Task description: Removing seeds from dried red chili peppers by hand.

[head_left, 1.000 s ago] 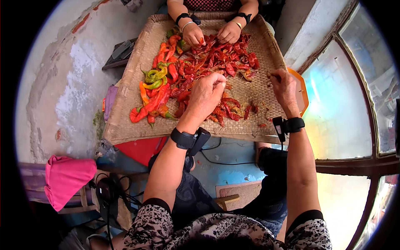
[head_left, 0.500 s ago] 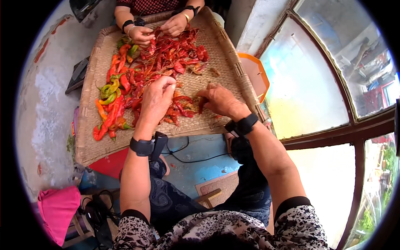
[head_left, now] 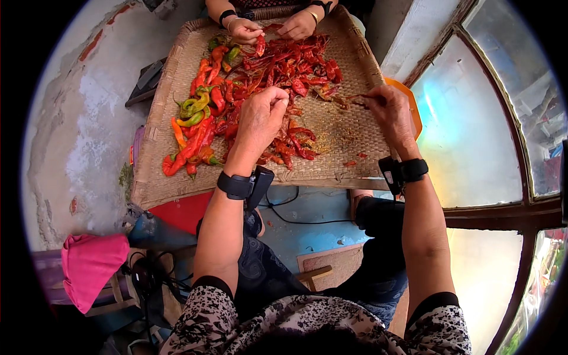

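A woven tray [head_left: 155, 142] holds a heap of dried red chili peppers [head_left: 293, 62]. Fresh red chilies [head_left: 192, 148] and twisted green ones [head_left: 195, 107] lie along its left side. Over the near part of the heap, my left hand [head_left: 260, 118] is closed with thumb and fingers together; whatever is between them is hidden. At the tray's right side my right hand [head_left: 390, 112] pinches a thin, brownish dried chili [head_left: 357, 97]. Pale seeds [head_left: 322, 143] and red scraps [head_left: 350, 163] lie on the weave between my hands.
Across the tray, another person's two hands [head_left: 245, 31] handle red chilies. An orange-rimmed container [head_left: 408, 97] stands beyond the right rim, by the window [head_left: 473, 124]. A black cable [head_left: 307, 222] runs over the blue floor below. Pink cloth [head_left: 94, 266] hangs at lower left.
My right hand has moved right and away from me, to the tray's right rim. My left hand remains over the heap. The whole view has shifted, and the other person's hands have moved slightly apart.
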### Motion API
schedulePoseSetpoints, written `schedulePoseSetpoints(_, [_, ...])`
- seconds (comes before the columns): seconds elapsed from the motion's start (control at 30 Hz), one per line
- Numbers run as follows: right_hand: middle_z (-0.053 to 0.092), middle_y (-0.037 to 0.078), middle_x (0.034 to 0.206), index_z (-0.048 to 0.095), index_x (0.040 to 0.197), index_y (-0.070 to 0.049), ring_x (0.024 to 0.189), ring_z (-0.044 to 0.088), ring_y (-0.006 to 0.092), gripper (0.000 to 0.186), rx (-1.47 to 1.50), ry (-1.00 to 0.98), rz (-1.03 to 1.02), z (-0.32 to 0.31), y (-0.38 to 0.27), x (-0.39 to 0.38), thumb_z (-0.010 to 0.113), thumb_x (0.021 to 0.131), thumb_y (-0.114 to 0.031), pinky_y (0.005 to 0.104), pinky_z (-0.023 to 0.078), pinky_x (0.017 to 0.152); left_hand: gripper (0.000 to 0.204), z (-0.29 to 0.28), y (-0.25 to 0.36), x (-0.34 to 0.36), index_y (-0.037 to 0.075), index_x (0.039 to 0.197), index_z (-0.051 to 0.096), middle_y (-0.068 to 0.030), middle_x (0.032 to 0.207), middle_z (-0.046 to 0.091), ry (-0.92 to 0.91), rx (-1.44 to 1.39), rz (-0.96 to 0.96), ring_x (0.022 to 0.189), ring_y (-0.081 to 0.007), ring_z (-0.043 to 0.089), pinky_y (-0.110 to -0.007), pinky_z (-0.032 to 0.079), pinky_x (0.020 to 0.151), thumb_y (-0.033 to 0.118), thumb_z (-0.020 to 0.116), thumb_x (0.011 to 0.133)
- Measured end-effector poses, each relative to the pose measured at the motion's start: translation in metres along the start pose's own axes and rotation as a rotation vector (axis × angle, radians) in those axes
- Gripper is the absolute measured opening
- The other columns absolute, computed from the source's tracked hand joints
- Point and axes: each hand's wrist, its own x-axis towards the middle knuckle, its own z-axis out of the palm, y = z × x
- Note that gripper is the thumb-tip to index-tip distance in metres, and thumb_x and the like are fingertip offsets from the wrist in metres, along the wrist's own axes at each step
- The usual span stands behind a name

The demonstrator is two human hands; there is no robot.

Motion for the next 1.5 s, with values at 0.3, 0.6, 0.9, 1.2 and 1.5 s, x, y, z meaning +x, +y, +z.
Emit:
schedulePoseSetpoints(0.3, [0.054, 0.017, 0.109, 0.052, 0.119, -0.005, 0.101, 0.051, 0.0333, 0.044, -0.086, -0.22, -0.307, 0.058, -0.037, -0.021, 0.067, 0.079, -0.017, 0.0401, 0.046, 0.084, 0.014, -0.03, -0.023, 0.012, 0.004, 0.095, 0.061, -0.0124, 0.08, 0.065, 0.176, 0.138, -0.004, 0.07, -0.0266, 0.062, -0.037, 0.048, 0.063, 0.012, 0.055, 0.086])
schedulePoseSetpoints(0.6, [0.05, 0.01, 0.121, 0.061, 0.112, -0.012, 0.107, 0.048, 0.0283, 0.032, -0.459, -0.429, -0.666, 0.129, -0.077, -0.054, 0.058, 0.081, -0.018, 0.0378, 0.041, 0.091, 0.028, -0.05, -0.042, -0.009, 0.007, 0.108, 0.055, -0.0171, 0.103, 0.059, -0.114, 0.575, -0.093, 0.098, -0.0349, 0.056, -0.042, 0.045, 0.082, 0.012, 0.058, 0.08])
schedulePoseSetpoints(0.9, [0.058, 0.014, 0.09, 0.063, 0.101, -0.009, 0.085, 0.057, 0.0338, 0.026, -0.422, -0.348, -0.326, 0.085, -0.039, -0.022, 0.056, 0.076, -0.004, 0.0401, 0.049, 0.074, 0.024, -0.007, -0.04, -0.017, 0.003, 0.101, 0.053, -0.0183, 0.096, 0.056, -0.188, 0.374, 0.135, 0.091, -0.0378, 0.054, -0.044, 0.045, 0.077, 0.002, 0.056, 0.078])
schedulePoseSetpoints(1.2, [0.065, 0.019, 0.079, 0.061, 0.1, 0.0, 0.076, 0.063, 0.0348, 0.022, -0.178, -0.166, -0.057, 0.057, -0.023, -0.007, 0.057, 0.079, -0.003, 0.0394, 0.05, 0.069, 0.017, 0.007, -0.027, -0.015, 0.002, 0.098, 0.056, -0.0153, 0.092, 0.056, -0.182, 0.494, 0.121, 0.086, -0.0346, 0.056, -0.042, 0.047, 0.075, 0.005, 0.059, 0.081])
schedulePoseSetpoints(1.5, [0.06, 0.016, 0.103, 0.057, 0.109, -0.005, 0.096, 0.053, 0.0368, 0.035, -0.478, -0.223, -0.168, 0.101, -0.014, 0.0, 0.064, 0.079, -0.021, 0.0437, 0.047, 0.079, 0.013, 0.001, -0.02, -0.016, 0.003, 0.095, 0.056, -0.013, 0.09, 0.058, -0.18, 0.505, 0.113, 0.084, -0.0327, 0.058, -0.043, 0.047, 0.071, 0.008, 0.058, 0.083])
